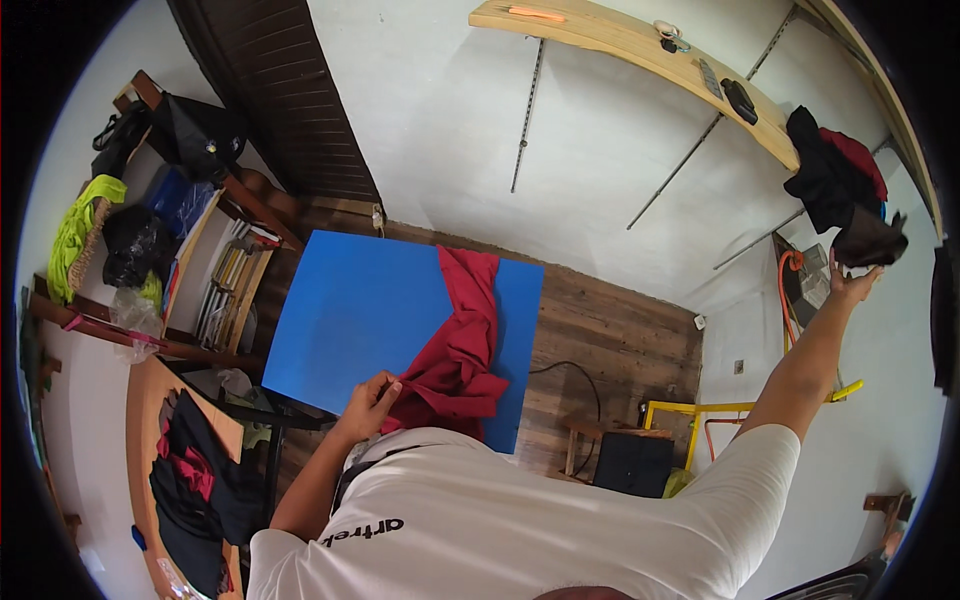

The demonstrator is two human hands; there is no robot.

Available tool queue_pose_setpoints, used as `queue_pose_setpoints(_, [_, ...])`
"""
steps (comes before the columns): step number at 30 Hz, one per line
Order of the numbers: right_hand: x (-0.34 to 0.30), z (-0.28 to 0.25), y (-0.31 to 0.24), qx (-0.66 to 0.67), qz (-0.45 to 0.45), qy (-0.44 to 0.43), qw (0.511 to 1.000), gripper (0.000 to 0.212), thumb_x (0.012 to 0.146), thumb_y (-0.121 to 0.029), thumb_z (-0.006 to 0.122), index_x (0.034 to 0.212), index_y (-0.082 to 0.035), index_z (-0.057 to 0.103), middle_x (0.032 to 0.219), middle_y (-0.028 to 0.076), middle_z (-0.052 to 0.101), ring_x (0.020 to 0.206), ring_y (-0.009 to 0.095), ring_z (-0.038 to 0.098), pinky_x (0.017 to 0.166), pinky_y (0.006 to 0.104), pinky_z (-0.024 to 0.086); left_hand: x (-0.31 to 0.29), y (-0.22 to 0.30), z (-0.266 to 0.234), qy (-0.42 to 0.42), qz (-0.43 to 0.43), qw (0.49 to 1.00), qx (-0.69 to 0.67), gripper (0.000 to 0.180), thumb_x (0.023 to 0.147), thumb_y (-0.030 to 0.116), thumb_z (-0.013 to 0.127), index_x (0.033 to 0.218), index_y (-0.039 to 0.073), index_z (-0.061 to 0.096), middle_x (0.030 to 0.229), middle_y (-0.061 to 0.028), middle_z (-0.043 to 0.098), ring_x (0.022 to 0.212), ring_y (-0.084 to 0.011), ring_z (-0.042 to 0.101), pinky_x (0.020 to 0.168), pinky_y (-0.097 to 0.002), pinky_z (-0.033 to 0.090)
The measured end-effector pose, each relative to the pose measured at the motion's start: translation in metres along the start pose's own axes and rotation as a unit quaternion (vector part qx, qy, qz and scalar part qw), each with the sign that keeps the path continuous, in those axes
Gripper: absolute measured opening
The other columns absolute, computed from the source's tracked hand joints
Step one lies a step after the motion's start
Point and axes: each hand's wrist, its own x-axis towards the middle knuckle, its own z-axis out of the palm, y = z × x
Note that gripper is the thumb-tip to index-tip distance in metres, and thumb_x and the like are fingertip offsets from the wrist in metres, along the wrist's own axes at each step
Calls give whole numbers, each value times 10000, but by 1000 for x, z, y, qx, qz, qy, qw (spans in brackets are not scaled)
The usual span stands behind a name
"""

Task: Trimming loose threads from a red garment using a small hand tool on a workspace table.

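Observation:
A dark red garment point(462, 345) lies bunched lengthwise over the right part of the blue tabletop point(350, 290), reaching from the far edge to my body. The fingers of my left hand point(372, 405) are closed in a pinch on its near left edge. My right arm stretches far out to the right, up to the shelf end. There my right hand point(852, 284) has its thumb and fingers on the lower edge of a dark brown cloth point(868, 238); the fingertips are partly hidden. Black cloth point(822, 170) and a dark red cloth point(860, 160) hang just above it.
A wooden wall shelf point(620, 42) carries a tape roll point(668, 32) and a small black object point(738, 100). At the left, a rack holds bags and a lime-green cloth point(82, 235). Black clothes point(190, 500) lie on a side table. A yellow frame point(690, 408) stands lower right.

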Motion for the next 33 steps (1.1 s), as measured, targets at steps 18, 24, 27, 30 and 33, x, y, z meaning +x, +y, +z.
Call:
queue_pose_setpoints(18, [132, -29, -49, -167, -86, 32, 982, 350, 978, -166, 596, 1279, -27, 708, 1419, 162, 654, 1255, 252, 642, 1076, 360, 490, 17, 8, 7, 38, 1, 998, -53, 254, 1095, 251, 590, 994, 21, 618, 687, -10, 504, 672, -99, 429, 597, -315, 402])
queue_pose_setpoints(24, [145, 111, 38, -522, -232, -365, 735, 440, 1025, -120, 485, 1424, -140, 669, 1343, 123, 701, 1278, 239, 624, 1129, 335, 422, 18, 18, 22, 31, 2, 998, -48, 261, 1101, 247, 581, 972, 20, 591, 692, -6, 489, 664, -97, 415, 588, -317, 386])
queue_pose_setpoints(27, [107, 117, 44, -633, -293, -197, 689, 408, 1020, -376, 502, 1367, -328, 712, 1348, 75, 715, 1299, 306, 624, 1140, 424, 420, 16, 19, 23, 33, 24, 999, -26, 268, 1101, 249, 580, 966, 19, 591, 690, -11, 490, 667, -93, 418, 587, -315, 384])
queue_pose_setpoints(30, [65, 129, 41, -706, -387, -90, 587, 401, 956, -458, 617, 1304, -304, 741, 1344, 102, 718, 1281, 380, 617, 1153, 497, 405, 11, 16, 23, 41, 3, 997, -68, 268, 1100, 250, 579, 969, 17, 592, 689, -18, 490, 664, -93, 423, 584, -316, 383])
queue_pose_setpoints(33, [32, 130, 38, -681, -434, 85, 583, 651, 810, -601, 763, 1333, -218, 709, 1380, 175, 664, 1334, 421, 547, 1152, 551, 391, 7, 11, 21, 42, -2, 997, -69, 267, 1099, 250, 580, 971, 16, 598, 689, -19, 490, 665, -92, 427, 587, -314, 385])
